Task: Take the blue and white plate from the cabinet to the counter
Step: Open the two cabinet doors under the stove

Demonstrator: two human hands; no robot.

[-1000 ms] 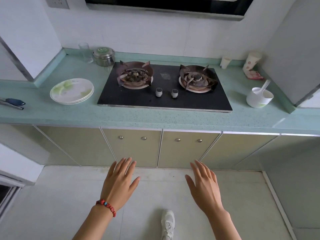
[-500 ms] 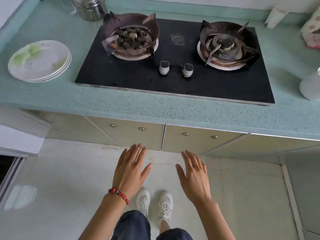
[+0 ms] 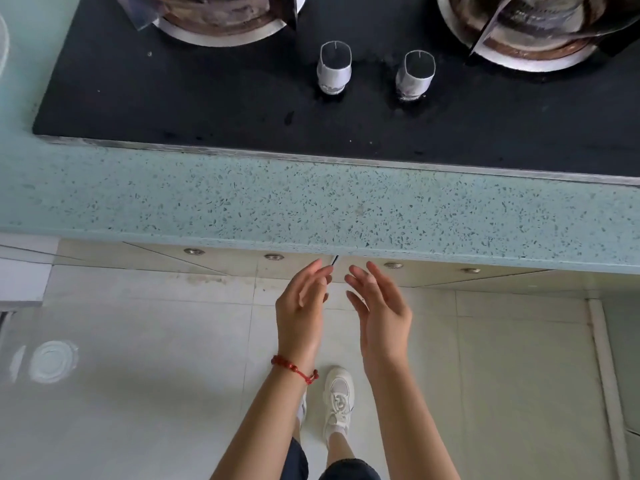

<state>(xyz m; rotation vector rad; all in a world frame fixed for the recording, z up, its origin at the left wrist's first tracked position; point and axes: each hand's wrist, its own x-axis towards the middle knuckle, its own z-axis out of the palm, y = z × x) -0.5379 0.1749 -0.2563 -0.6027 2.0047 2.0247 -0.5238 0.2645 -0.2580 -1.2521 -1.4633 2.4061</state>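
Two hands are in front of you, both below the front edge of the counter (image 3: 311,206). Your left hand (image 3: 300,306) and your right hand (image 3: 382,313) are near each other, palms turned inward, fingers loose and spread, and they hold nothing. The fingertips of both hands are just in front of the cabinet doors (image 3: 298,263), near the dark gap where two doors meet. Four small round metal knobs (image 3: 274,257) sit in a row on the doors, directly under the counter edge. The doors look shut, so the blue and white plate cannot be seen; I cannot tell where it is.

On the counter, behind its speckled green strip, lies the black stove top (image 3: 207,98). Two silver control dials (image 3: 334,67) stand on it, each with a thin line mark on top; no writing or brand can be read anywhere. Two burners are cut by the upper edge. Your left wrist has a red bead bracelet (image 3: 294,370). Below the hands, a white shoe (image 3: 338,400) stands on the pale tile floor (image 3: 138,393).
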